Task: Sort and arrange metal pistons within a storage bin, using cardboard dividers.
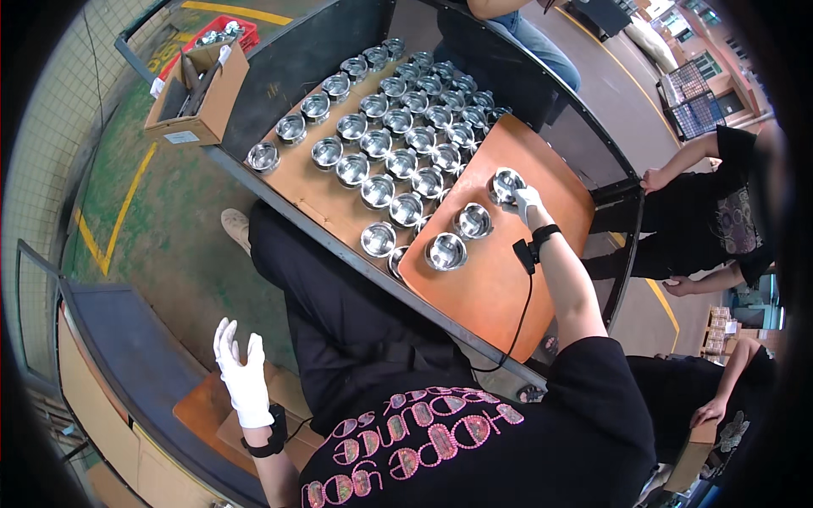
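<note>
My right hand [529, 207], in a white glove, has its fingers closed on the side of a shiny, round metal cup [507, 184] over the orange-brown board [555, 169]. Two similar cups stand on that board, a middle one [472, 222] and a nearer one [445, 251]. Left of the board, many more such cups [351, 169] stand in rows on a brown sheet [288, 182] inside a dark metal-sided crate [296, 207]. The board's left edge covers part of the rows. Away from the crate, my white-gloved left hand [243, 372] is raised, fingers apart, holding nothing.
A cardboard box [203, 102] with dark pieces hangs at the crate's far left corner, beside a red basket [237, 32]. People stand at the right, one [711, 195] close to the crate. Another dark container [118, 339] lies at the left.
</note>
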Motion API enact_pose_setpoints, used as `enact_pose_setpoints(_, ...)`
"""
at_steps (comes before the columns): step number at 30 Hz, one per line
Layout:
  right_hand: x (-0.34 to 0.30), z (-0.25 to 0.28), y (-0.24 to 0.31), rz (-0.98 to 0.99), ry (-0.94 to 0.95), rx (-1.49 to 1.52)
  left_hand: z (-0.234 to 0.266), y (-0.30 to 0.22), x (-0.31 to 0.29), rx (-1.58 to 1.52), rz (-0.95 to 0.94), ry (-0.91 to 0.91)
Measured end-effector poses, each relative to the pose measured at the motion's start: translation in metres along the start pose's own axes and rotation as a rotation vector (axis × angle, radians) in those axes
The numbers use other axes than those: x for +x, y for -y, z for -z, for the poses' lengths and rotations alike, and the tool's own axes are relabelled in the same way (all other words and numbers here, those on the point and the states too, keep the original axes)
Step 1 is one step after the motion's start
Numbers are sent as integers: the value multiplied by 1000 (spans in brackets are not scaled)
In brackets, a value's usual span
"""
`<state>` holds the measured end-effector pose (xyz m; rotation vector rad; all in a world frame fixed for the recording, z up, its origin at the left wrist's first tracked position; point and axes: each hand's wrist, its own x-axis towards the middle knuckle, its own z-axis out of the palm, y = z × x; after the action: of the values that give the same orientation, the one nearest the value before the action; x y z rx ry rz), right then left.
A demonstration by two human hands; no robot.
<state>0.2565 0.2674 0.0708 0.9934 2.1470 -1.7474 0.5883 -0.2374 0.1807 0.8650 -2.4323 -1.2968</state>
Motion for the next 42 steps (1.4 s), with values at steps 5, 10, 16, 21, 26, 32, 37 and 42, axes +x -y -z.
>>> enact_pose_setpoints(5, 21, -14, -35, -74, 59, 74, 0, -2, -5, -16, 12, 59)
enact_pose_setpoints(10, 63, 10, -79, 4, 33, 132, -32, -51, 4, 54, -246, 191)
enact_pose_setpoints(16, -50, -22, 15, 488, -301, -691, -67, -120, -8, 5, -609, 470)
enact_pose_setpoints(21, -177, -84, 75, 879, -70, -565, -99, -152, -23, -74, -660, 586)
enact_pose_setpoints(26, -222, -168, 93, 1142, 104, -318, -122, -172, -38, -68, -895, 374)
enact_pose_setpoints(32, -251, -228, 117, 1266, 0, -335, -119, -167, -31, 32, -904, 14)
enact_pose_setpoints(37, -257, -247, 124, 1529, -224, -533, -124, -157, -20, 54, -863, -48)
enact_pose_setpoints(42, -267, -242, 125, 1913, -133, -961, -118, -163, -23, 71, -818, -131)
